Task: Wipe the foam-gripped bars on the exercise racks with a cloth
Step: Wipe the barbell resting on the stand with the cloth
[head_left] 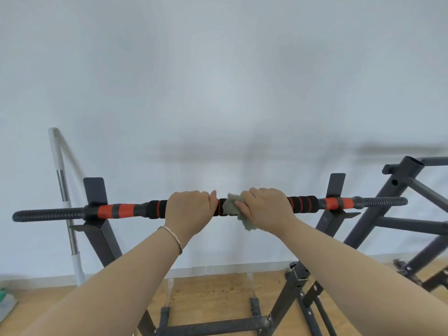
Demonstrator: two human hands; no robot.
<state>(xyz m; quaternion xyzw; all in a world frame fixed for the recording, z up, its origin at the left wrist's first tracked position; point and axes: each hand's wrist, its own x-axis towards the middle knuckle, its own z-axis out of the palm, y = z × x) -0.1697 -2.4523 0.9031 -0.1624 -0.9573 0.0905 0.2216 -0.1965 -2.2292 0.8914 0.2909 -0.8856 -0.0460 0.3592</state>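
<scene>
**Grip state.** The left hand (190, 212) is clenched overhand around the black foam of the bar (121, 210) and steadies it. The right hand (264, 207) grasps the cloth (231, 206) and presses it onto the foam. The cloth bunches in the gap between the two hands, and a loose corner hangs below the right palm.

**Location of the work.** The bar lies across two supports. The left cradle (95, 200) is well outboard of the left hand, and the right cradle (335, 190) is well outboard of the right hand. The foam rings and orange bands outboard of each grip are bare of cloth.

**Probable faults and causes.**
1. The bar appears to rest loose in the cradles. A hard stroke along its axis, made with a slack left grip, may slide or roll it off a support.
2. The hanging corner may catch at a foam ring or at the right cradle when the stroke travels outward from the grip.
3. The foam under the left hand is covered by the palm. It is likely to be missed unless that hand is moved.
4. A second rack frame (388, 190) stands beyond the bar's right end. A rightward shift of the bar may strike it.
</scene>
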